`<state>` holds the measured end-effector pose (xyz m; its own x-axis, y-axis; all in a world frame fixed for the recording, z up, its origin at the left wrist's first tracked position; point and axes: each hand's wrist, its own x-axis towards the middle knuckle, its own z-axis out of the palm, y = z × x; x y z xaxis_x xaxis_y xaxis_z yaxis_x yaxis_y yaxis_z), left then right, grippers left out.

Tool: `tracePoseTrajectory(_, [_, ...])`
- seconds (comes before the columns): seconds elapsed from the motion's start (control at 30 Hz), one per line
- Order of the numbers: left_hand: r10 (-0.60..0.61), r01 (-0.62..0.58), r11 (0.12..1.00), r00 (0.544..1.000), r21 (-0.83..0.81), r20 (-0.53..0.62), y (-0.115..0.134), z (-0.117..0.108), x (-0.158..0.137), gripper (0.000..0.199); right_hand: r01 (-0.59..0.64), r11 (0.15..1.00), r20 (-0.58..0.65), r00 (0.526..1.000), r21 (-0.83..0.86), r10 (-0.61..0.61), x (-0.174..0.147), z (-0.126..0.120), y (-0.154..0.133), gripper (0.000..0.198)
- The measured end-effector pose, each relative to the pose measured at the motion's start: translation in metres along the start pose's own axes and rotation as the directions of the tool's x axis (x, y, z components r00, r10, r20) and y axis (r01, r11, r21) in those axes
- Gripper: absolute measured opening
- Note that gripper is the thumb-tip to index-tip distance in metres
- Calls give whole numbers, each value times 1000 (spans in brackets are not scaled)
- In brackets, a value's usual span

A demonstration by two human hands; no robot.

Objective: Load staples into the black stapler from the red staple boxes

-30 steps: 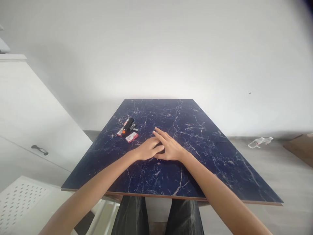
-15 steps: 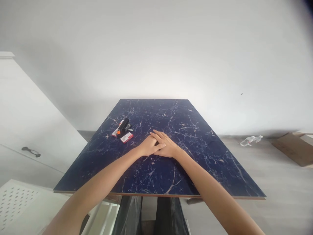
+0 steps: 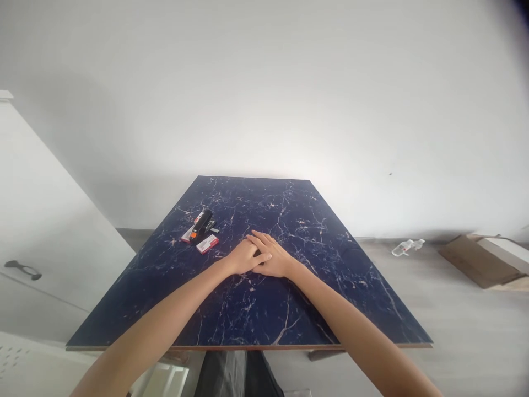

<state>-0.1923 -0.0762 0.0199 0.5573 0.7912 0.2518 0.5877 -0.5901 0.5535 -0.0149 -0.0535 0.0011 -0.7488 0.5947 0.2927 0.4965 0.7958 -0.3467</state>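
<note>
My left hand (image 3: 242, 258) and my right hand (image 3: 273, 258) rest together on the blue marble-patterned table (image 3: 330, 264). The right hand lies over the fingers of the left, its own fingers stretched out flat. The left thumb reaches out across the right hand; the other left fingers are mostly hidden underneath. Neither hand shows an object in it. Left of and beyond them lies a black stapler (image 3: 202, 223) with an orange end. Close to it are a red-and-white small box (image 3: 207, 243) and another red-and-white box (image 3: 186, 236), partly covered by the stapler.
A small grey strip (image 3: 214, 230) lies beside the stapler. To the left stands a white cabinet (image 3: 49, 220) with a dark handle (image 3: 23, 270). On the floor at right are clear plastic bottles (image 3: 407, 247) and a cardboard box (image 3: 475, 262). A white wall (image 3: 264, 99) rises behind the table.
The view has tilted up and shifted slightly right, so the table sits lower and further left. The hands stay clasped together, and the items on the table have not moved.
</note>
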Motion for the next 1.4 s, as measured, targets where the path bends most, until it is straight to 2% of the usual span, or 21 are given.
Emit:
tracePoseTrajectory(0.27, [-49,50,998,998,-24,29,1,2,-2,49,48,998,-54,997,47,-46,2,-4,-3,85])
tracePoseTrajectory(0.47, [-62,63,998,997,-21,44,-3,4,-1,49,67,996,-50,997,56,-64,4,-3,2,82])
tracePoseTrajectory(0.7, [-64,64,998,997,-4,52,-4,3,-1,50,45,997,-20,999,67,-44,4,-2,3,78])
tracePoseTrajectory(0.9, [-45,44,999,998,27,37,0,3,-5,53,-30,999,33,999,30,29,0,-1,3,82])
tracePoseTrajectory(1.0, [-32,32,996,999,84,-6,2,2,-5,49,-31,999,36,999,27,30,-1,1,5,80])
tracePoseTrajectory(1.1, [1,25,982,990,185,-140,-7,-14,-9,44,-57,998,6,998,36,57,-1,3,6,76])
tracePoseTrajectory(1.17, [-23,99,968,950,232,-312,-22,-34,-19,42,-81,996,-11,997,40,82,-2,3,7,73])
tracePoseTrajectory(1.2, [-59,178,954,900,242,-431,-32,-44,-25,42,-86,995,-11,996,43,87,-2,2,7,70])
tracePoseTrajectory(1.3, [-151,432,872,683,229,-714,-65,-74,-49,39,-79,995,-18,997,64,81,-2,1,7,59])
tracePoseTrajectory(1.33, [-163,484,847,630,220,-760,-75,-81,-56,35,-77,994,-25,997,75,79,-2,1,8,57])
tracePoseTrajectory(1.37, [-182,522,826,607,215,-774,-83,-86,-62,32,-78,993,-31,996,85,81,-3,1,8,57])
tracePoseTrajectory(1.4, [-210,551,807,604,212,-769,-90,-89,-66,31,-83,992,-37,996,92,87,-3,1,8,56])
